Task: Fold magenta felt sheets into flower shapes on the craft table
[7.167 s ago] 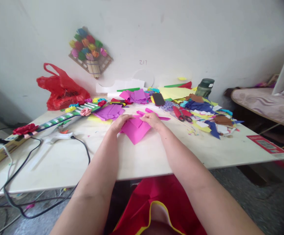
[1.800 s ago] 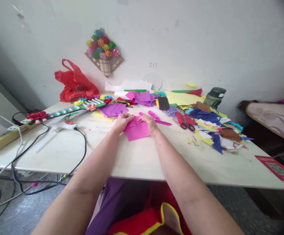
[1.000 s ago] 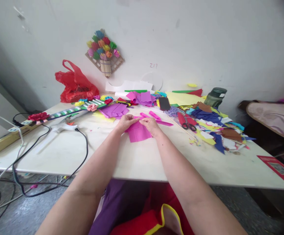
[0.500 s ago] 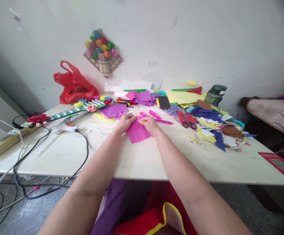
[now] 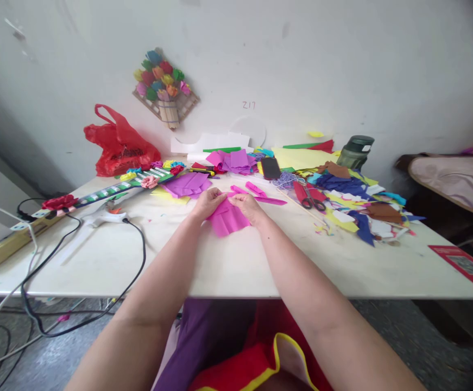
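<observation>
A magenta paper sheet (image 5: 228, 219) hangs between my hands, low over the middle of the table. My left hand (image 5: 209, 203) pinches its upper left part, fingers closed. Close beside it, my right hand (image 5: 247, 207) grips the upper right part between thumb and fingers. The fingertips of both hands nearly meet at the top of the sheet. Rolled magenta strips (image 5: 256, 189) lie just behind my right hand, and flat purple sheets (image 5: 189, 184) rest behind my left.
Red-handled scissors (image 5: 311, 200), a thin stick and a pile of coloured scraps (image 5: 354, 201) lie right. A phone (image 5: 270, 168) and green bottle (image 5: 355, 153) stand farther back. Left are a red bag (image 5: 124, 144), a glue gun (image 5: 106, 217) with a looping cable, and a power strip (image 5: 12, 241).
The held magenta sheet looks slightly more gathered, its lower edge less flat. Both hands still grip it close together. The whole view has shifted slightly.
</observation>
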Tool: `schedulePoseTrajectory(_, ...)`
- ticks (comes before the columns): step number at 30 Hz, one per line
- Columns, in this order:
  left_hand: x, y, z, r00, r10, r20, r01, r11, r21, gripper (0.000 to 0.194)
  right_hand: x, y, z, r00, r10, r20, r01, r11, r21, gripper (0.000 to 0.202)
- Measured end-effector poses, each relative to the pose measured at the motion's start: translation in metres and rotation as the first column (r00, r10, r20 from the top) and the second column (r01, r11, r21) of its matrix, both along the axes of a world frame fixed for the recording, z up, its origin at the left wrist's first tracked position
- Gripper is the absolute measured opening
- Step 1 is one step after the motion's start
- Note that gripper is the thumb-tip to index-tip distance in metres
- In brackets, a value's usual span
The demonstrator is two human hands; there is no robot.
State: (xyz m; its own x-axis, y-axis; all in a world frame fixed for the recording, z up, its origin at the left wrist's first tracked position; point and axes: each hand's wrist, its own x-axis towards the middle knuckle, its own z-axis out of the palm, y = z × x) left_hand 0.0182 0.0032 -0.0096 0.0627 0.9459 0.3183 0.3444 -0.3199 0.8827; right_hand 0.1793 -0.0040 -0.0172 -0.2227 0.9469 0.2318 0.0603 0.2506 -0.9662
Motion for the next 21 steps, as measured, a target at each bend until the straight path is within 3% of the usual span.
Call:
schedulePoseTrajectory(5, -0.004, 0.001, 0.003, 0.997, 0.059, -0.041, -0.059, 0.998, -0.001, 0.034, 0.002, 0.002, -0.001, 0.999, -0.039, 0.010, 0.039, 0.998, -0.041, 0.035)
schedulePoseTrajectory(12, -0.004, -0.009, 0.007, 0.998, -0.038, -0.041, 0.036, 0.997, -0.063, 0.043, 0.005, 0.004, -0.001, 0.997, -0.024, 0.068, 0.023, 1.000, 0.008, 0.046)
schedulePoseTrajectory(21, 0.000, -0.005, 0.006, 0.999, -0.006, 0.047, 0.008, 0.999, -0.048, 0.048, 0.004, 0.008, -0.002, 0.997, -0.074, 0.022, 0.074, 0.997, 0.017, 0.043)
